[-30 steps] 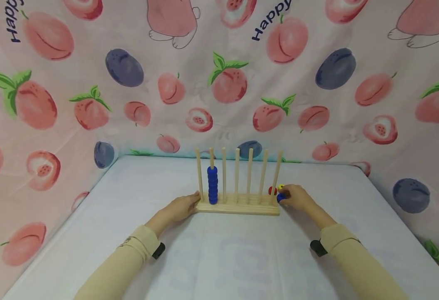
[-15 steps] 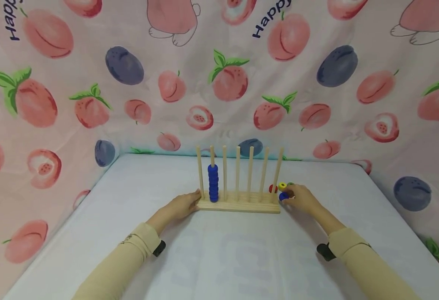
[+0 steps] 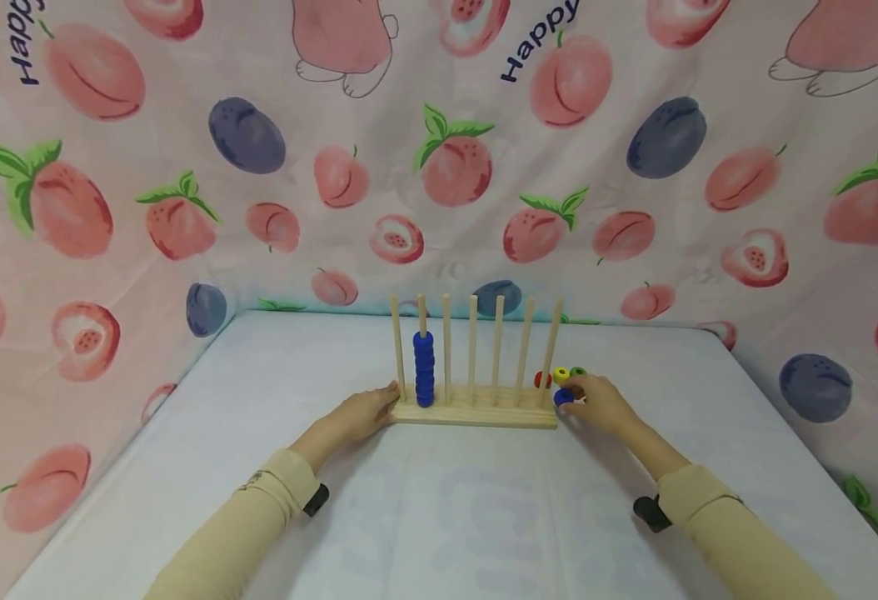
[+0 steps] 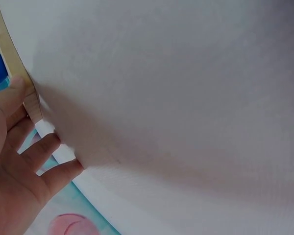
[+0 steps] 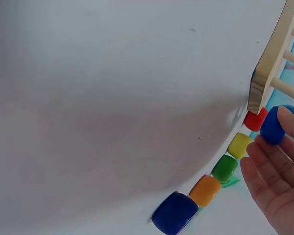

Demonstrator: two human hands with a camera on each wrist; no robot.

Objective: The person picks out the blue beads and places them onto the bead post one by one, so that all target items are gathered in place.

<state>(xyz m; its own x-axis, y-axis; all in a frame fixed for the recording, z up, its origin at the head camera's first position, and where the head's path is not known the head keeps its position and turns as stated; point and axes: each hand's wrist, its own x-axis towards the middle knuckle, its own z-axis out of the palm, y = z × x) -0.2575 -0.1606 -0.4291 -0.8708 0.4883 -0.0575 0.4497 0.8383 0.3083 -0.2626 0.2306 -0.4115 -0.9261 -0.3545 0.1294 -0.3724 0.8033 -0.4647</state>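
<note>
A wooden bead stand with a row of upright pegs rests on the white table. Dark blue beads are stacked on its second peg from the left. My left hand grips the left end of the base; the left wrist view has the thumb on the base and a finger against its end, other fingers spread. At the stand's right end, my right hand pinches a blue bead between thumb and fingers, low beside a red bead.
Past the right end lie loose beads in a line: yellow, green, orange and dark blue. A fruit-print cloth hangs behind the table.
My right hand has shifted slightly right, still at the blue bead, and the yellow and green beads show more now. The left hand stays on the stand's end.
</note>
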